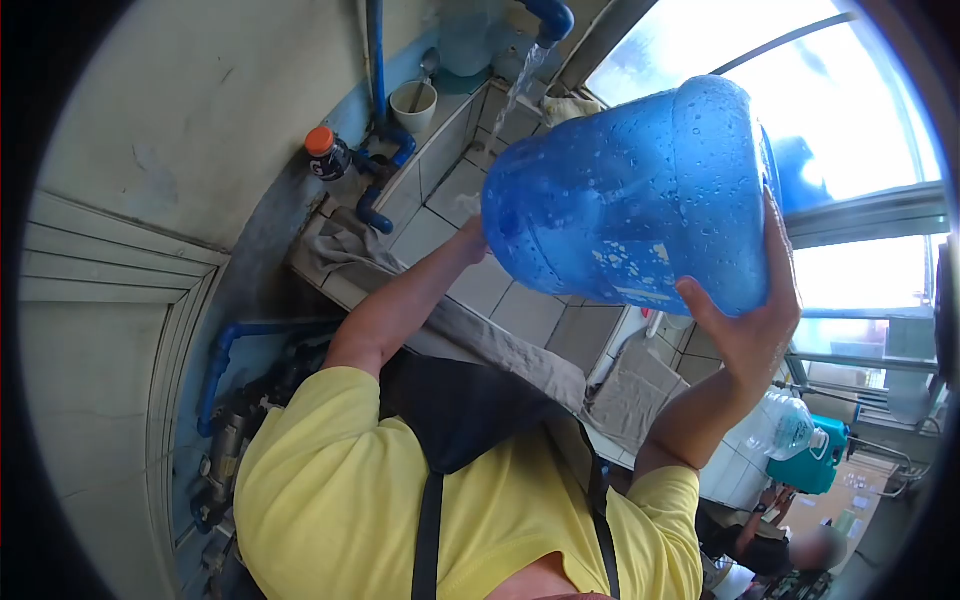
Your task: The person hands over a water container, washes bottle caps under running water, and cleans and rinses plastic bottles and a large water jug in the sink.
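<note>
A big, wet blue water jug [625,200] is held tilted on its side above a tiled sink [470,265]. My right hand [750,320] grips its wide end, thumb on the near side and fingers round the rim. At the other end my left hand [478,240] is against the jug, its fingers mostly hidden behind it. Water [518,90] runs from a blue pipe spout [550,22] beside the jug into the sink.
An orange-capped bottle [330,155] and a white cup [413,105] with a spoon stand by blue pipes. Grey cloths [510,360] lie along the sink edge. At right are a clear jug [780,425], a teal container [810,460] and another person [765,545].
</note>
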